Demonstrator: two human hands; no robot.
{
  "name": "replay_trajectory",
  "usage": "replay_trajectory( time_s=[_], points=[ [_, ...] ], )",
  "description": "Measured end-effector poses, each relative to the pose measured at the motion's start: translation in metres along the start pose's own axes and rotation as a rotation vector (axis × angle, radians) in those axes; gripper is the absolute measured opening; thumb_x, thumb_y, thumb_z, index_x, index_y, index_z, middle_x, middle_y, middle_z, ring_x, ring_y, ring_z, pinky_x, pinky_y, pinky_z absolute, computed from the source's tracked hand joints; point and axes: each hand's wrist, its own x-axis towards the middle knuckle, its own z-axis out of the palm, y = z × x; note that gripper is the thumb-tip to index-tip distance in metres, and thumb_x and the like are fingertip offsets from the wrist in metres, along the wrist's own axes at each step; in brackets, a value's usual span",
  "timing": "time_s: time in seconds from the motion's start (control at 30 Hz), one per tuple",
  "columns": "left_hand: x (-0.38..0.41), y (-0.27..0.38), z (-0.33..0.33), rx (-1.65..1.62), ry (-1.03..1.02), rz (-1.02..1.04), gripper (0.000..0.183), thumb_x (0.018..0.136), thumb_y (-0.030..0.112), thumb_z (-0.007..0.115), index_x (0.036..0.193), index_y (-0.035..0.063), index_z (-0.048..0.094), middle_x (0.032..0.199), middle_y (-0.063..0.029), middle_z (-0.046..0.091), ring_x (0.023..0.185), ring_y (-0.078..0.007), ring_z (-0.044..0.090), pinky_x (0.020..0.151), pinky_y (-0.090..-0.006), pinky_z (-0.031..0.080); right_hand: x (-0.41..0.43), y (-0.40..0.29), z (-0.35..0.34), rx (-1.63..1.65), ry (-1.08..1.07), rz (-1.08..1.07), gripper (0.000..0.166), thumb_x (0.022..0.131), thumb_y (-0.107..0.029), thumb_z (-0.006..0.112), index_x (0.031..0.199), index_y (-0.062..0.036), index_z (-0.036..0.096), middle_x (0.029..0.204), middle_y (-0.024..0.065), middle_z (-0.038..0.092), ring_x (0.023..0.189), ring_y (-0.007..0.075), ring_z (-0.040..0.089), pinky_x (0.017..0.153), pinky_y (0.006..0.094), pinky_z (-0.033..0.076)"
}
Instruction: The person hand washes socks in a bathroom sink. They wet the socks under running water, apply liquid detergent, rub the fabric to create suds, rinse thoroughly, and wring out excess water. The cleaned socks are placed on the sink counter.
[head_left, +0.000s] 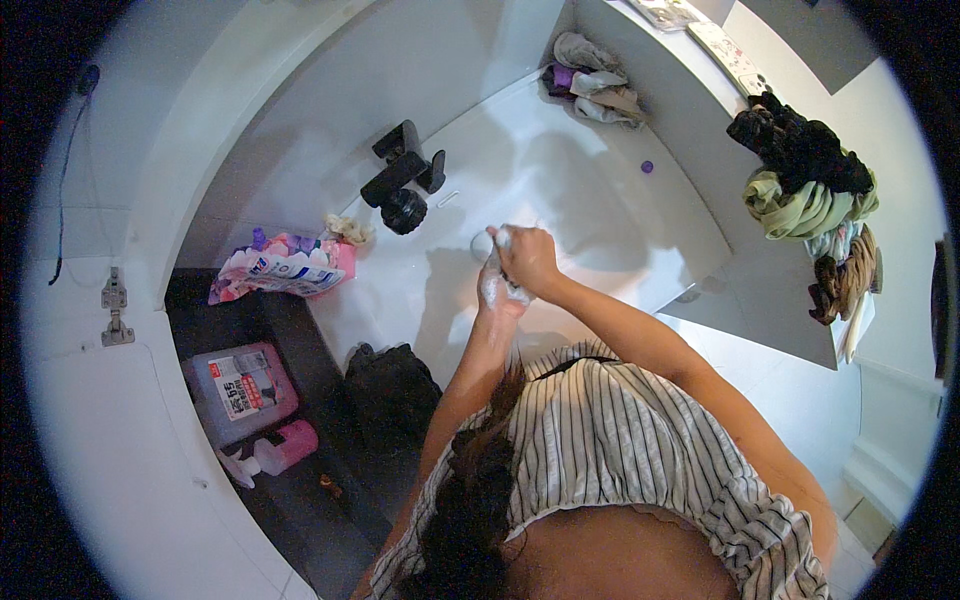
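Observation:
My left hand (491, 283) and my right hand (529, 259) meet above a white basin (465, 225). White foam covers much of my left hand and the fingertips of my right. My right hand is curled over the left one; a small dark patch shows between them, too hidden to name. Left of the hands, a black faucet (394, 180) reaches over the basin. A pink detergent pouch (285, 266) with a purple spout leans at the basin's left edge, beside a wet beige cloth (349, 229). A small purple cap (646, 166) lies on the basin's right side.
Bunched cloths (596, 82) lie in the far corner. Dark fabric (391, 390) sits at the near left, by a jug (244, 390) and a pink pump bottle (286, 448). On the right ledge are a phone (726, 56), black clothing (799, 142) and green clothing (810, 202).

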Motion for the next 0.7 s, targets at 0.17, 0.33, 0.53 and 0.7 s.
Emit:
replay_trajectory(
  time_s=[0.17, 0.33, 0.53, 0.7],
  points=[
    [0.045, 0.015, -0.058, -0.121, -0.49, -0.261, 0.033, 0.088, 0.043, 0.044, 0.092, 0.0116, 0.056, 0.094, -0.006, 0.06, 0.089, -0.0209, 0.057, 0.08, -0.036, 0.046, 0.022, 0.08, 0.031, 0.979, -0.4, 0.82, 0.044, 0.08, -0.051, 0.055, 0.079, -0.0073, 0.06, 0.07, 0.0119, 0.062, 0.058, 0.0253, 0.059, 0.055, 0.0351, 0.047],
    [0.011, 0.013, -0.008, 0.212, 0.055, 0.065, 0.037, 0.092, 0.039, 0.037, 0.108, 0.0098, 0.053, 0.102, -0.0067, 0.059, 0.094, -0.0226, 0.056, 0.083, -0.0396, 0.046, 0.007, 0.055, -0.033, 1.401, -0.661, 0.998, 0.045, 0.078, -0.051, 0.056, 0.103, -0.0142, 0.052, 0.101, 0.0012, 0.052, 0.089, 0.0177, 0.05, 0.07, 0.0344, 0.045],
    [0.031, 0.017, -0.049, 0.186, 0.072, 0.148, 0.028, 0.09, 0.034, 0.043, 0.105, 0.011, 0.052, 0.099, -0.0054, 0.059, 0.089, -0.0226, 0.058, 0.077, -0.0381, 0.048, 0.006, 0.055, 0.0, 0.811, -0.213, 0.375, 0.018, 0.083, -0.023, 0.053, 0.093, -0.0086, 0.052, 0.084, 0.0079, 0.058, 0.072, 0.0235, 0.056, 0.066, 0.0336, 0.046],
    [0.037, 0.025, -0.087, 0.266, -0.333, 0.192, 0.028, 0.088, 0.032, 0.044, 0.104, 0.0115, 0.053, 0.098, -0.0046, 0.059, 0.091, -0.0217, 0.057, 0.075, -0.037, 0.049, -0.032, -0.012, -0.016, 0.102, 0.009, -0.394, 0.024, 0.082, -0.027, 0.055, 0.082, -0.0027, 0.056, 0.081, 0.0165, 0.059, 0.069, 0.0313, 0.058, 0.064, 0.0359, 0.046]
  ],
)
